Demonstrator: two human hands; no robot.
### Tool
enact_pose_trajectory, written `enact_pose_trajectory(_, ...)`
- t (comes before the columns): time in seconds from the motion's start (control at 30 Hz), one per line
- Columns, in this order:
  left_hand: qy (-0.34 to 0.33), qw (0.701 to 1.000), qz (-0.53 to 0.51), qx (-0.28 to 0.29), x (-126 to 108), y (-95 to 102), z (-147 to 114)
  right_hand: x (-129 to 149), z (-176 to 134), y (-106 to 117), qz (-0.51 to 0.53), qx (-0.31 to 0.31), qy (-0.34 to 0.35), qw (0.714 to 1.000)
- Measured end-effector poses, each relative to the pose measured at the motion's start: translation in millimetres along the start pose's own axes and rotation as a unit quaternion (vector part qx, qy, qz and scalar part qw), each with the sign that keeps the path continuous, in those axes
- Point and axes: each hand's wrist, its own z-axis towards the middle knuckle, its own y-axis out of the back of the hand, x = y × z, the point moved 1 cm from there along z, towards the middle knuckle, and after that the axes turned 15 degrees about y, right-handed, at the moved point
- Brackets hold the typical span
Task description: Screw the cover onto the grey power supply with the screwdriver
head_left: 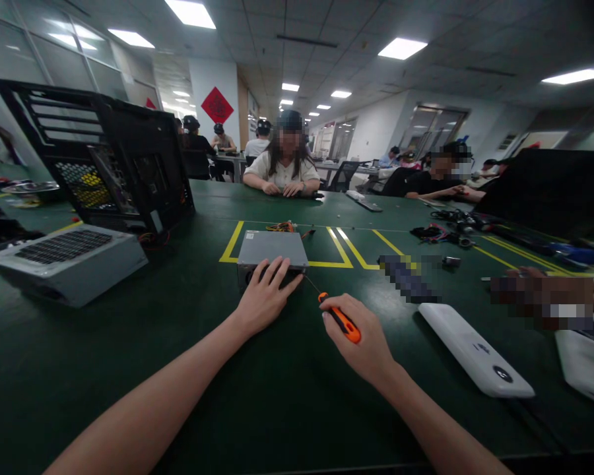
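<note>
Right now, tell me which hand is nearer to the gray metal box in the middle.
Left. The left hand rests on the near edge of the gray metal box; the right hand is off it, closer in and to the right, gripping the orange-and-black screwdriver.

Left hand (266,298) on a grey metal box (272,248), right hand (369,338) around an orange-handled screwdriver (347,327) beside it

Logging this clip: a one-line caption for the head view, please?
Left hand on a grey metal box, right hand holding an orange screwdriver near its corner.
</note>
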Motion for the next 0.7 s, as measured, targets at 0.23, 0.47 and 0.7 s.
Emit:
enact_pose_trajectory(0.23,0.01,1.0,0.002,-0.005,-1.6,1.4,-0.6,-7.5,-9.6,12.1,0.123,-0.155,-0.076,0.977)
enact_pose_trajectory(0.47,0.027,0.999,-0.035,0.006,-6.4,9.7,-2.4,-33.9,28.5,-12.2,0.322,-0.214,-0.228,0.893)
enact_pose_trajectory(0.7,0.228,0.964,-0.133,-0.027,18.4,16.4,-13.3,-73.1,75.4,-72.0,0.352,-0.223,-0.352,0.838)
